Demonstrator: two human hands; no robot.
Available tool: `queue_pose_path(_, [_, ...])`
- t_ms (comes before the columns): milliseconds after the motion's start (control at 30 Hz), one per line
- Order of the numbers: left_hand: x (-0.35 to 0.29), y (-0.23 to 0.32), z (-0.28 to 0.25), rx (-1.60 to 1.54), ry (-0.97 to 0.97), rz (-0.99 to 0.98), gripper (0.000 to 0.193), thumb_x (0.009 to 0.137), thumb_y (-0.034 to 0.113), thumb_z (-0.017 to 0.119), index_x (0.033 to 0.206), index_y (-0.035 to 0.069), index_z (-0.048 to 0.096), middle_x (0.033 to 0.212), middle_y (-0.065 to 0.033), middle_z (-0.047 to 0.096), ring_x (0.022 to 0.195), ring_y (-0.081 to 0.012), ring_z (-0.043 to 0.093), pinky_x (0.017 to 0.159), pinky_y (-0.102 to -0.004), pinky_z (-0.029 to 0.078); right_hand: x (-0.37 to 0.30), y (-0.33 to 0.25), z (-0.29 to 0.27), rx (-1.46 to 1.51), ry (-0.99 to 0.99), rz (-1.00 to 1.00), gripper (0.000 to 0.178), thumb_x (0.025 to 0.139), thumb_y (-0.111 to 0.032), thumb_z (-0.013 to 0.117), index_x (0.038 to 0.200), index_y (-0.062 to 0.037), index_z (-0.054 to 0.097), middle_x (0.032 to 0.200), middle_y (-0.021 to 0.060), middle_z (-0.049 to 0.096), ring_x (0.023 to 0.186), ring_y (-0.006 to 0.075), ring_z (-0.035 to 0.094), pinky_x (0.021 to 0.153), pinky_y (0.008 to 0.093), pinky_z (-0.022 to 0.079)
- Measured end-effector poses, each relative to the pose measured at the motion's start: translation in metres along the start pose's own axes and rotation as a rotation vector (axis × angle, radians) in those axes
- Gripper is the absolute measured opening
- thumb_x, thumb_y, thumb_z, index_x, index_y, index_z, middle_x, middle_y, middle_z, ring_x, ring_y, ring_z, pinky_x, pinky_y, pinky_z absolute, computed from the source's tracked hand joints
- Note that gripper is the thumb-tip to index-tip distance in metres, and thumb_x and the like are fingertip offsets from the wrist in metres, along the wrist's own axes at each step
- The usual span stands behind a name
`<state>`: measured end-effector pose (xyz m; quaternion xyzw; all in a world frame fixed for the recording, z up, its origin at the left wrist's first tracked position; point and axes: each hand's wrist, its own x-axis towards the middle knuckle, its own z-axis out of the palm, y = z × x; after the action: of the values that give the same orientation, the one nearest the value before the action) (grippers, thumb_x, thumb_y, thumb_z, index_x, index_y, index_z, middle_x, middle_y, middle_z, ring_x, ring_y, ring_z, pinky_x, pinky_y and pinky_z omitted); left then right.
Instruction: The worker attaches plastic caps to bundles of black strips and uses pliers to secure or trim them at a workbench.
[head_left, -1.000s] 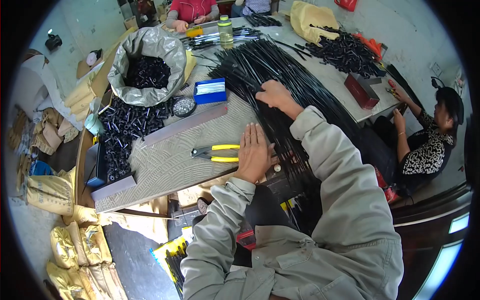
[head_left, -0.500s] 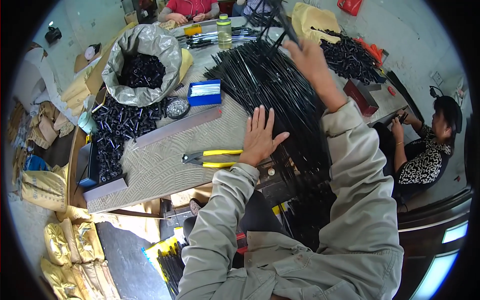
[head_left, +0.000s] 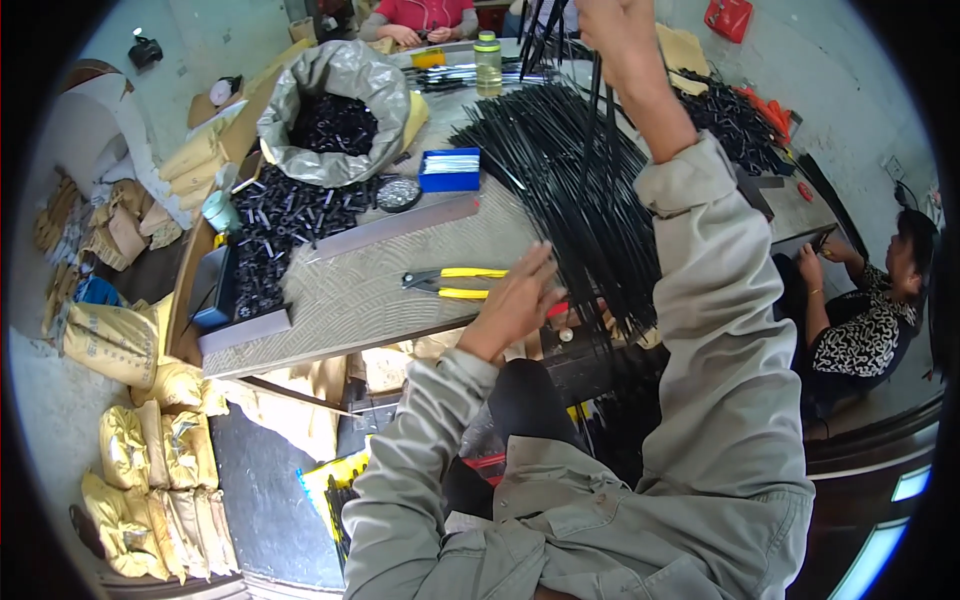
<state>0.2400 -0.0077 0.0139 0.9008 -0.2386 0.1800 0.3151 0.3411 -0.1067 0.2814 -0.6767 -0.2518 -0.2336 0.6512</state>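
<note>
High at the top edge, my right hand [head_left: 622,42] is closed round a bunch of thin black rods [head_left: 597,110], whose ends hang down over the pile below. The large pile of similar black rods [head_left: 570,185] lies across the right part of the table, some ends jutting past the front edge. My left hand [head_left: 516,305] hovers by that edge with fingers stretched out and nothing held. It partly covers the yellow handles of the cutting pliers [head_left: 465,272] lying on the table.
A grey sack [head_left: 395,80] of black plastic pieces stands at the left, more pieces [head_left: 310,210] heaped before it. Nearby are a blue box [head_left: 450,182], a metal strip [head_left: 400,230] and a bottle [head_left: 488,68]. One person [head_left: 860,310] sits at right, another [head_left: 425,15] opposite.
My right hand has risen with the bunch of rods. My left hand has drawn back off the pile toward the table edge. The view has shifted, so the table sits further right.
</note>
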Motion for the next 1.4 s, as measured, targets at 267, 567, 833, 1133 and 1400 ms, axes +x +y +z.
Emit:
queue_pose_path(267, [-0.062,0.064,-0.095,-0.002,0.012,0.007,0.033,0.082,0.019,0.057,0.105,-0.005,0.055,0.114,-0.0169,0.053,0.109,-0.0304,0.05,0.087,-0.0334,0.042,-0.085,0.18,0.075,0.036,0.055,-0.26,0.025,0.088,-0.026,0.049,0.079,-0.0027,0.049,0.061,-0.0013,0.045,0.048,0.0055,0.038,0.042,0.0217,0.031])
queue_pose_path(567, [-0.019,0.068,-0.162,-0.579,0.595,-0.141,0.034,0.087,0.021,0.053,0.107,-0.006,0.052,0.088,-0.0051,0.062,0.078,-0.0096,0.055,0.07,-0.0239,0.045,-0.079,0.036,0.08,0.246,-0.679,0.304,0.018,0.086,-0.024,0.051,0.08,-0.0065,0.05,0.055,-0.0029,0.042,0.041,0.0068,0.038,0.036,0.0202,0.027])
queue_pose_path(833, [-0.021,0.048,-0.187,-1.189,0.658,-0.541,0.026,0.087,0.015,0.051,0.1,-0.008,0.052,0.096,-0.0158,0.06,0.086,-0.021,0.06,0.075,-0.0285,0.049,-0.233,0.022,0.059,0.466,-0.921,0.421,0.022,0.085,-0.017,0.053,0.099,-0.0045,0.042,0.058,-0.0004,0.045,0.041,0.0074,0.044,0.037,0.019,0.033])
queue_pose_path(1133, [-0.049,0.06,-0.184,-1.317,0.662,-0.398,0.021,0.087,0.004,0.046,0.103,-0.007,0.05,0.101,-0.0202,0.058,0.091,-0.0262,0.06,0.079,-0.0325,0.05,-0.255,0.019,0.06,0.798,-0.816,0.597,0.017,0.09,-0.017,0.045,0.099,-0.0021,0.043,0.062,0.0024,0.05,0.042,0.0066,0.044,0.038,0.0194,0.034])
queue_pose_path(1400, [-0.051,0.065,-0.168,-1.341,0.63,-0.342,0.029,0.087,0.003,0.045,0.114,-0.006,0.045,0.115,-0.0207,0.052,0.105,-0.0282,0.053,0.087,-0.0347,0.046,-0.249,0.024,0.066,0.7,-0.669,0.399,0.02,0.091,-0.021,0.044,0.096,-0.0016,0.046,0.07,0.0062,0.057,0.05,0.0072,0.052,0.045,0.0181,0.041])
